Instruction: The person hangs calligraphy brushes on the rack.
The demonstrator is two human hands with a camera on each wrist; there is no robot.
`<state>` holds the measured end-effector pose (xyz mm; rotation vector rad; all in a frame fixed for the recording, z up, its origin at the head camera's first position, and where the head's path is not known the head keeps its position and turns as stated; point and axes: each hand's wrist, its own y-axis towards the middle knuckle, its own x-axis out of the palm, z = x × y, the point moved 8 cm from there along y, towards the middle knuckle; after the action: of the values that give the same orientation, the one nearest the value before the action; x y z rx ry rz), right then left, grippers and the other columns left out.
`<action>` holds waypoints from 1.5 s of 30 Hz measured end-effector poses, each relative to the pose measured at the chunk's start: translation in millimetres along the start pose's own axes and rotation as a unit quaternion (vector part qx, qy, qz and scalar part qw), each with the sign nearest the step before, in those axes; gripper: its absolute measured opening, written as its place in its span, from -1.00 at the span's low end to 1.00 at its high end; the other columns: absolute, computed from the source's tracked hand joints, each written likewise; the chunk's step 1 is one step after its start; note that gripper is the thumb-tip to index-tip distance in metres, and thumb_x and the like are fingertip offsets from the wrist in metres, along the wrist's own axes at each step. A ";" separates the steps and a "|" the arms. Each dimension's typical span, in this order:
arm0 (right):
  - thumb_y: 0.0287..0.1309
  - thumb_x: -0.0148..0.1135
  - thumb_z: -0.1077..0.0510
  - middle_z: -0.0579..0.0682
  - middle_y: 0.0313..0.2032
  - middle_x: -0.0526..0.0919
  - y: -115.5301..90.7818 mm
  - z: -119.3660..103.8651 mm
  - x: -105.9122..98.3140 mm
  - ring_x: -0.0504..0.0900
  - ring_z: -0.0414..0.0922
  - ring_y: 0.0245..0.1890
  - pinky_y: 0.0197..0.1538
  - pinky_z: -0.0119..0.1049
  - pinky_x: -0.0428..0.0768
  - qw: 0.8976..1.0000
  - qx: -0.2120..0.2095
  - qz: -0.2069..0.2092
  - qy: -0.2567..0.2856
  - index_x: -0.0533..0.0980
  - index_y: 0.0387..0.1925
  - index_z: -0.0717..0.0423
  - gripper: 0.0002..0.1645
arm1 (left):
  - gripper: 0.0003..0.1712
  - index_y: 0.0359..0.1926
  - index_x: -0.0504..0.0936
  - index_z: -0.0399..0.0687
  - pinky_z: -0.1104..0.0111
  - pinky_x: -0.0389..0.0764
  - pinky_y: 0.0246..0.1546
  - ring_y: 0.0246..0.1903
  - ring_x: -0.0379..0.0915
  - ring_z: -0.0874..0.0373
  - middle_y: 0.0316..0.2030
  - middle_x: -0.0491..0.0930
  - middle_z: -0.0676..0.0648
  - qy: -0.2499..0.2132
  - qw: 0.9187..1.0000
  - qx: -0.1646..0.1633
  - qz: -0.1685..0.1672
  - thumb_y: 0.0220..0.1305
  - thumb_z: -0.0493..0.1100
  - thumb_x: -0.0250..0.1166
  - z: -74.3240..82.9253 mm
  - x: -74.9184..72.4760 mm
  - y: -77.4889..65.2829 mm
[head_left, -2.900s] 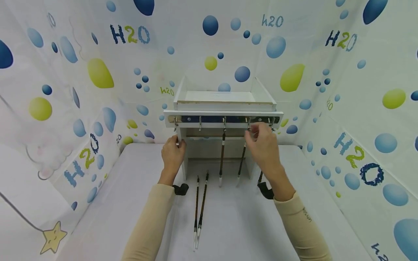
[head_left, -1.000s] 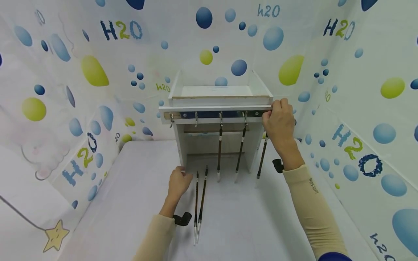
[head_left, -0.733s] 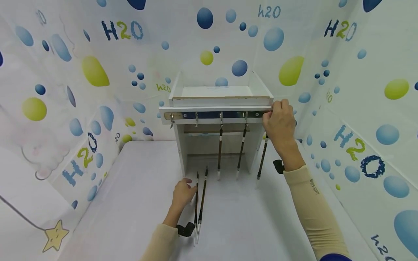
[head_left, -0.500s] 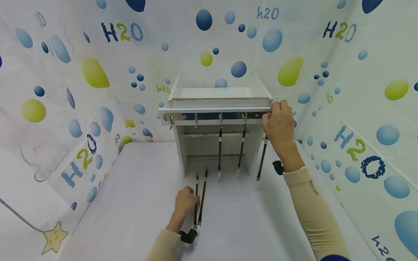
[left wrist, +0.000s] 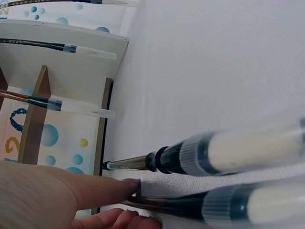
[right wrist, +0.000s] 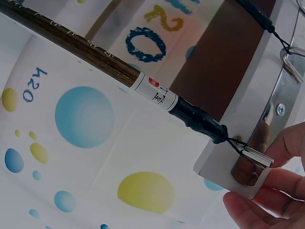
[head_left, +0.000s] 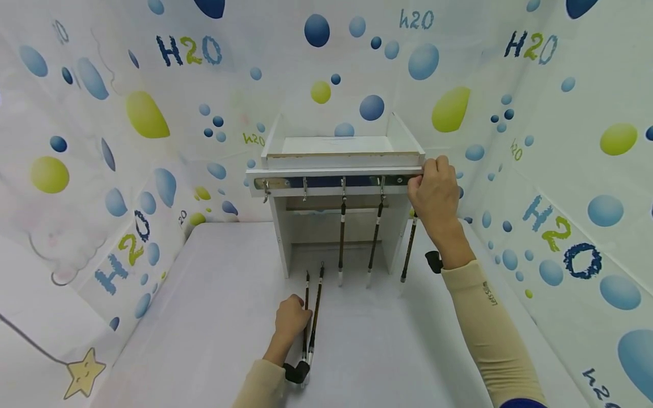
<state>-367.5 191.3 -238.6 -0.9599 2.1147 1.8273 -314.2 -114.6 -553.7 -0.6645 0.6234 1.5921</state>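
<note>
My left hand [head_left: 291, 318] pinches the handle of the left one of two calligraphy brushes lying on the table; this brush [left wrist: 186, 206] has a clear cap over its white bristles. Beside it lies the other brush [head_left: 317, 309], with a longer handle. My right hand [head_left: 437, 192] grips the right end of the hook rail [head_left: 323, 181] on a white shelf. In the right wrist view, a brush [right wrist: 198, 120] hangs there by its black loop, which goes round the end hook [right wrist: 257, 155]. Two more brushes hang from the rail, one the middle brush [head_left: 342, 241], one to its right [head_left: 376, 241].
Two hooks on the left of the rail, such as the end hook [head_left: 266, 191], carry no brush. An open white tray section [head_left: 342, 162] tops the shelf [head_left: 282, 238]. White cloth covers the table [head_left: 214, 317], and a printed curtain [head_left: 255, 34] surrounds it.
My right hand moved from the fourth hook to the rail's right end. My left hand left the shelf's left side, came down to the table and closed on the left brush.
</note>
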 end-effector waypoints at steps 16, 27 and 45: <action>0.17 0.08 0.32 0.28 -0.36 0.42 -0.1 -0.9 -1.5 0.46 0.18 -0.40 -0.35 0.00 0.55 1.000 0.003 -0.002 -0.002 0.46 -0.38 0.43 -0.85 | -0.71 -0.20 0.67 -0.49 0.23 0.60 -0.57 -0.50 0.62 -0.04 -0.35 0.71 -0.34 -0.008 1.000 -0.011 0.001 0.05 -0.34 0.30 -1.0 -2.6 -0.8; 0.15 0.08 0.33 0.28 -0.37 0.41 0.2 -0.7 -0.8 0.45 0.18 -0.43 -0.38 -0.01 0.54 1.000 0.000 0.008 -0.006 0.44 -0.41 0.43 -0.85 | -0.70 -0.17 0.66 -0.42 0.34 0.53 -0.63 -0.56 0.55 0.11 -0.37 0.71 -0.24 -0.040 0.999 -0.013 0.012 0.09 -0.28 0.35 -0.8 -10.9 -3.0; 0.19 0.09 0.30 0.30 -0.33 0.43 -0.5 0.3 0.6 0.47 0.20 -0.39 -0.33 0.00 0.54 1.000 0.012 -0.006 -0.005 0.44 -0.36 0.45 -0.81 | -0.63 -0.03 0.62 -0.25 0.36 0.43 -0.61 -0.56 0.48 0.14 -0.39 0.67 -0.10 -0.047 0.997 0.036 0.049 0.08 -0.26 0.33 46.4 -57.3 -12.8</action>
<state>-367.7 191.4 -239.4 -0.9545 2.1152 1.7942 -299.3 -118.7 -480.5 -0.5081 0.6485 1.6740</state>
